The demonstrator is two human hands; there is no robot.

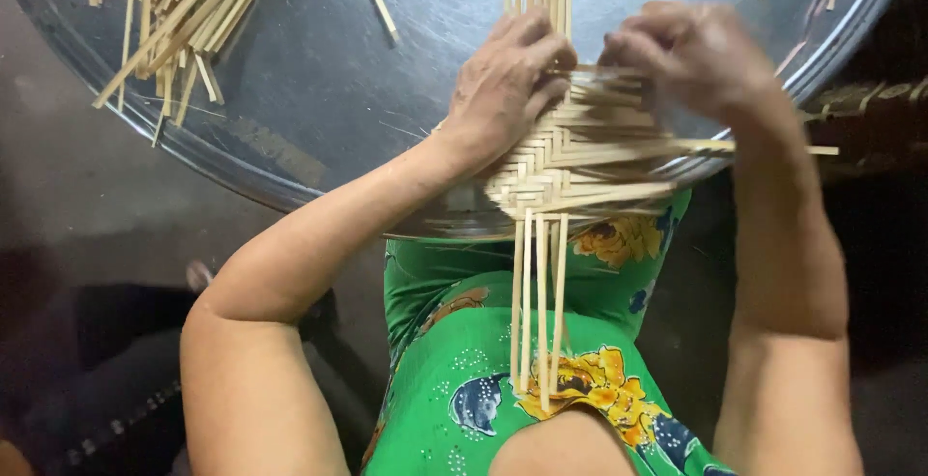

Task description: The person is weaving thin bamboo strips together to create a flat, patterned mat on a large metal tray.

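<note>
- The left hand (pixel 503 80) is pressing down on the woven mat (pixel 565 162) at the centre of the frame, fingers curled over its upper edge and closed on the strips there; the right hand (pixel 691 56) is pinching shut on a strip end at the mat's upper right, though the fingertips are blurring and I cannot tell exactly which strip.
- The mat is lying on the near rim of the round metal tray (pixel 319 89), half hanging over the green flowered dress (pixel 483 370); long strips are trailing down over the lap, others are sticking out to the right.
- To my eye, the weave is wanting a firm flat hold from the left while the right is tucking each strip snug; loose tension would be leaving gaps.
- The tray rim is curving right under the work, so the mat could be tipping off; open room is lying toward the upper middle of the tray; the pile of spare strips (pixel 174 12) is sitting well apart at upper left.
</note>
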